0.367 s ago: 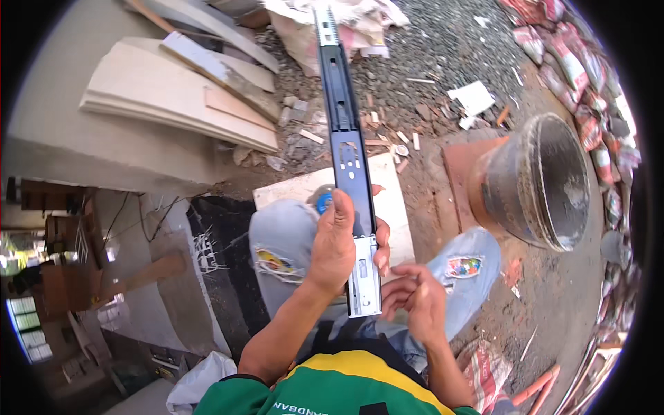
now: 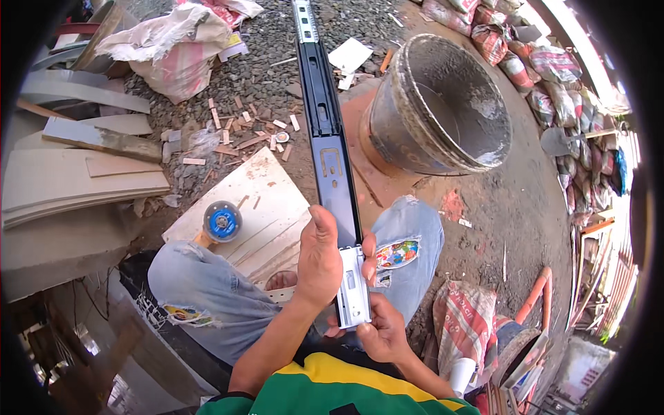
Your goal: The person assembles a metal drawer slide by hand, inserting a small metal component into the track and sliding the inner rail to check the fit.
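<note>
A long drawer slide [image 2: 332,173], black in the middle with bright metal at both ends, is extended and points away from me above my lap. My left hand [image 2: 319,270] is wrapped round its lower part, thumb along the left edge and fingertips showing on the right. At the near silver end, my right hand [image 2: 384,330] grips the slide with its thumb near the lower corner and fingers partly hidden underneath. Beyond my left knee, a round clear-and-blue object [image 2: 223,223] stands on a pale board [image 2: 270,183].
A cement-crusted bucket [image 2: 387,117] leans tilted at the right. Wood offcuts [image 2: 238,131] litter the gravel ahead. Planks [image 2: 83,173] lie stacked on the left, near a torn sack [image 2: 173,55]. Filled sacks [image 2: 532,69] line the far right; another sack [image 2: 463,318] sits by my right leg.
My right hand has moved in from beside the drawer slide and closed on its near end. My left hand keeps its hold. The view has swung to the right.
</note>
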Motion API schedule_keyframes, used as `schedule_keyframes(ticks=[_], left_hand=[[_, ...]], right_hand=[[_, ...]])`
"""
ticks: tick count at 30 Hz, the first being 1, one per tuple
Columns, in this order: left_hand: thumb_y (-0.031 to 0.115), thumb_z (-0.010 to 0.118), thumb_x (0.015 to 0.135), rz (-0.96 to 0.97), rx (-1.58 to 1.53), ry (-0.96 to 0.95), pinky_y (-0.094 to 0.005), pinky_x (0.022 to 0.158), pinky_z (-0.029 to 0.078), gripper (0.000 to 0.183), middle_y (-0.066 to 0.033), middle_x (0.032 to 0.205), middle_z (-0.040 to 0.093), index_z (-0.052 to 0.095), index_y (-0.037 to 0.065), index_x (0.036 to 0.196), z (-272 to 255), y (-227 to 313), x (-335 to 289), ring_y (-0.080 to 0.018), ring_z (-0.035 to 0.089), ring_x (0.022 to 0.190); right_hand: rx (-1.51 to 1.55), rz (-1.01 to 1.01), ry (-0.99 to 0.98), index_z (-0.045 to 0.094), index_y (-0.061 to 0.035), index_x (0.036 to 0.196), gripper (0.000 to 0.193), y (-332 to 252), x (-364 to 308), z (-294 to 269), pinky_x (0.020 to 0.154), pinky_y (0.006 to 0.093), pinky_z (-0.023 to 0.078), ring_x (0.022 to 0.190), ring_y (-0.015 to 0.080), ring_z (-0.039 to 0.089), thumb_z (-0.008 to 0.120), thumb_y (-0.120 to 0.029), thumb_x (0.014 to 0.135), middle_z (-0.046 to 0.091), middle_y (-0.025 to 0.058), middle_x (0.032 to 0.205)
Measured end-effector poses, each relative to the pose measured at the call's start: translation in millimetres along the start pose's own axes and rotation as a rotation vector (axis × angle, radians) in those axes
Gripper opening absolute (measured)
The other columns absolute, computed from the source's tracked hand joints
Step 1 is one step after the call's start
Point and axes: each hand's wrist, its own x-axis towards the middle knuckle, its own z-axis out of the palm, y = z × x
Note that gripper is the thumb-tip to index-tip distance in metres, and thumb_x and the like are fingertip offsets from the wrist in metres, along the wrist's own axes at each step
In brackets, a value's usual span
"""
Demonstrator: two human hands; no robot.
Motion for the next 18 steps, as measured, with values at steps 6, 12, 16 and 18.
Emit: schedule_keyframes(ticks=[6,12,16,18], left_hand=[[0.07,0.042,0.085,-0.104,0.009,-0.228,-0.025,0.049,0.049,0.087,-0.0092,0.077,0.059,0.037,0.002,0.138,19.7,-42.0,-7.9,-0.0134,0.058,0.055],[0.084,0.032,0.076,-0.267,0.146,-0.277,-0.0309,0.05,0.053,0.099,-0.0116,0.074,0.059,0.035,0.009,0.141,40.9,-74.7,-3.6,-0.0181,0.059,0.054],[0.087,0.027,0.075,-0.353,0.055,-0.267,-0.0329,0.048,0.053,0.105,-0.0128,0.073,0.06,0.035,0.007,0.141,50.9,-92.4,6.4,-0.0193,0.06,0.052],[0.088,0.022,0.076,-0.357,-0.099,-0.227,-0.0353,0.047,0.054,0.107,-0.0142,0.072,0.059,0.035,0.004,0.141,51.5,-99.9,8.9,-0.0215,0.06,0.05]], right_hand=[[0.008,0.014,0.12,0.037,0.0087,0.128,0.048,12.0,-43.7,-18.0,0.086,0.0378,0.054,0.094,0.0273,0.068,0.051,-0.027,0.1,0.064,0.0248,0.11],[0.076,0.025,0.251,0.036,0.0103,0.13,0.05,6.9,-72.6,-27.7,0.088,0.0392,0.053,0.095,0.0283,0.068,0.051,-0.025,0.099,0.063,0.0251,0.111],[0.151,-0.008,0.229,0.03,0.0094,0.138,0.049,4.6,-81.8,-42.6,0.095,0.0397,0.049,0.103,0.0282,0.066,0.048,-0.016,0.1,0.06,0.0254,0.12],[0.177,-0.024,0.237,0.028,0.0095,0.139,0.049,2.8,-80.3,-47.2,0.095,0.0398,0.049,0.104,0.0284,0.066,0.047,-0.014,0.1,0.059,0.0257,0.121]])
